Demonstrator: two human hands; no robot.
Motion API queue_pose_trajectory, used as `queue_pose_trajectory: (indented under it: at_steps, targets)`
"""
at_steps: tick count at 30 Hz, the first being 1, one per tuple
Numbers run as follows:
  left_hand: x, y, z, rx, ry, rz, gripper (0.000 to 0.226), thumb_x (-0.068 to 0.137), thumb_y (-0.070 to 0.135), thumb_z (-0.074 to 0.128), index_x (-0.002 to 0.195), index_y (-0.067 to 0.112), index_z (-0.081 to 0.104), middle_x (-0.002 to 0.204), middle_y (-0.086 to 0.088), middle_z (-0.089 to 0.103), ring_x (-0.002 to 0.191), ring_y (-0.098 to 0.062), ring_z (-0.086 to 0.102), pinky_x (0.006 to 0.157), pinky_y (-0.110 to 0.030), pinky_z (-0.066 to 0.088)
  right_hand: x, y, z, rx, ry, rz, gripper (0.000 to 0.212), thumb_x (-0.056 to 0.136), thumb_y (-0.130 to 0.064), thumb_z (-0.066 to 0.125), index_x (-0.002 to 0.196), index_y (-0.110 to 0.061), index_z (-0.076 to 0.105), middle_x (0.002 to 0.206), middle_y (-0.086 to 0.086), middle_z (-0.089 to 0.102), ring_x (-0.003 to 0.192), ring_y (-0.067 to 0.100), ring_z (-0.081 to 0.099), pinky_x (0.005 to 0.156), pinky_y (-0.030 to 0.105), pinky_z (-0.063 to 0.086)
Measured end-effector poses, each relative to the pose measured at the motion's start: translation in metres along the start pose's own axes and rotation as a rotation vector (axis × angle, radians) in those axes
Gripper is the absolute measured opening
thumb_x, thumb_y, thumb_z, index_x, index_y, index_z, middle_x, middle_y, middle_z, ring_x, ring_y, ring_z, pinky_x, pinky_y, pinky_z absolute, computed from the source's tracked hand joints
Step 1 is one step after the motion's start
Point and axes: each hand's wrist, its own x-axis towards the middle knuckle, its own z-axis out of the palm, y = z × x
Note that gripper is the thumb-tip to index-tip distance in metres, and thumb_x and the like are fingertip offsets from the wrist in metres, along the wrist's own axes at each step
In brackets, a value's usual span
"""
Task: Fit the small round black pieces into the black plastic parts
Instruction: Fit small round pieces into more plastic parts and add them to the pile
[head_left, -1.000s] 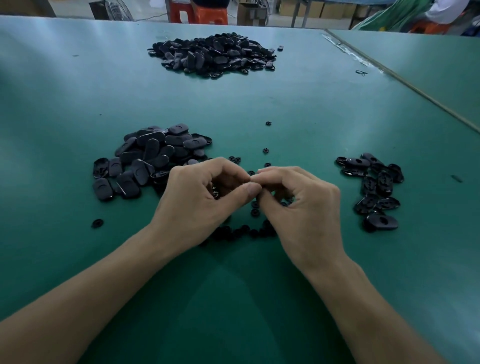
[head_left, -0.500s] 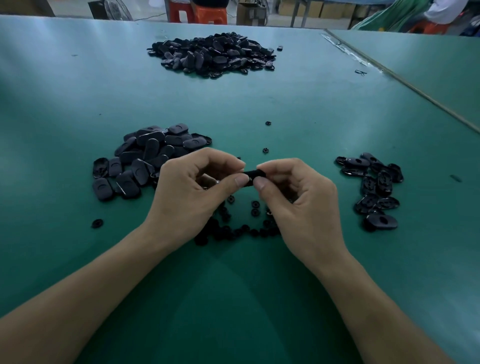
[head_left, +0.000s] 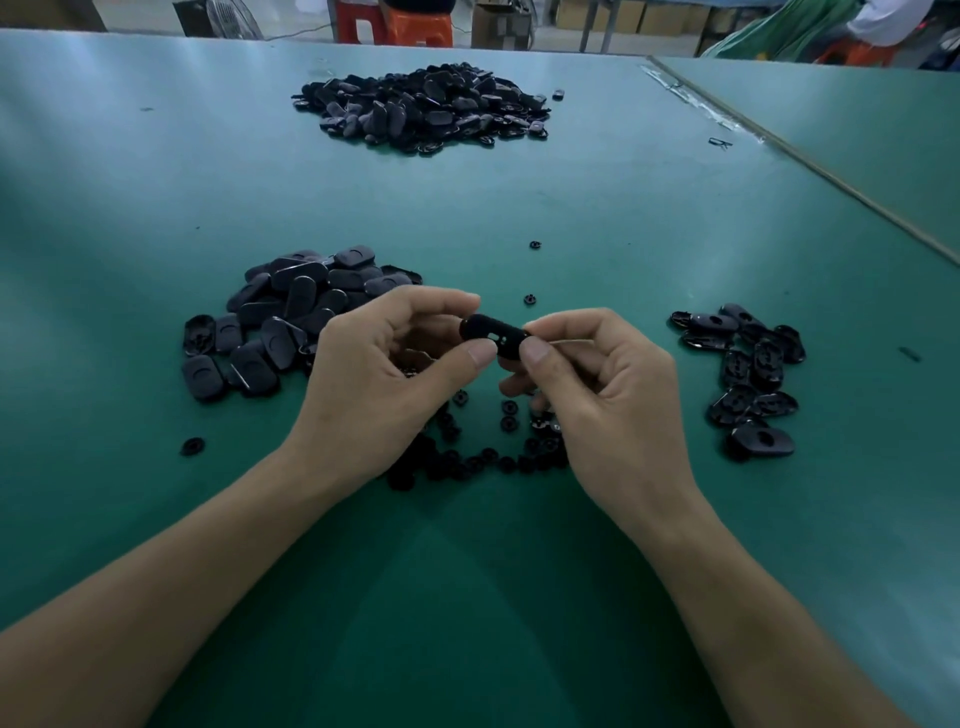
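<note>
The green table (head_left: 156, 182) carries everything. At its far side lies the big heap (head_left: 421, 106) of black plastic parts, well apart from the person. Nearer, left of the hands, sits a middling pile (head_left: 291, 317) of the same oval parts, most lying smooth face up; these look unfitted, though that is only a judgement. To the right, a much smaller cluster (head_left: 748, 374) lies with hollow sides and holes showing, probably the finished lot. If so, only a small share is done and the bulk remains.

The left hand (head_left: 374, 384) and right hand (head_left: 608, 395) meet above the table, between the pile and the cluster. Each pinches one end of a single held part (head_left: 496, 335) between thumb and forefinger, keeping it level in the air, the other fingers curled beneath. A small opening shows on its face; whether a round piece sits in it cannot be told.

Below the hands, the small round black pieces (head_left: 467, 457) lie scattered on the table. One stray piece (head_left: 529, 299) rests just beyond the held part.
</note>
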Motion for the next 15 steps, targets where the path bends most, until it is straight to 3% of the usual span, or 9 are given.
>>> queue_pose_trajectory:
  at_steps: [4,7,12,15]
  targets:
    - [0.000,-0.001,0.000,0.038,-0.023,0.033,0.016,0.083,0.018,0.077,0.097,0.025,0.073,0.085,0.011,0.075,0.072,-0.002,0.067,0.070,-0.017,0.053,-0.002,0.003,0.002,-0.147,-0.046,-0.037,0.016,0.093,-0.011,0.067,0.089,-0.026,0.066,0.080,-0.011,0.074,0.076,0.007,0.072,0.066,0.017,0.052]
    - [0.001,-0.002,0.000,0.026,0.005,0.045,0.022,0.089,0.011,0.073,0.104,0.027,0.070,0.086,0.016,0.073,0.075,-0.002,0.069,0.072,-0.016,0.053,-0.001,0.007,-0.002,-0.372,0.000,-0.063,0.015,0.089,-0.012,0.071,0.088,-0.027,0.071,0.076,-0.017,0.070,0.076,0.002,0.066,0.067,0.009,0.048]
    - [0.000,-0.001,0.001,-0.057,0.024,0.058,0.029,0.101,0.008,0.053,0.121,0.028,0.060,0.102,-0.012,0.064,0.086,-0.016,0.075,0.075,-0.025,0.060,-0.001,0.011,-0.011,-0.715,0.011,-0.060,0.010,0.085,-0.032,0.073,0.094,-0.027,0.074,0.084,-0.016,0.060,0.091,0.009,0.055,0.077,0.021,0.045]
    - [0.000,0.002,0.001,-0.061,0.010,0.058,0.034,0.103,0.007,0.050,0.125,0.032,0.057,0.109,-0.018,0.059,0.082,-0.016,0.076,0.072,-0.027,0.061,-0.002,0.013,-0.010,-0.819,-0.059,-0.054,0.016,0.084,-0.043,0.072,0.093,-0.030,0.075,0.085,-0.016,0.052,0.095,0.007,0.045,0.075,0.015,0.036]
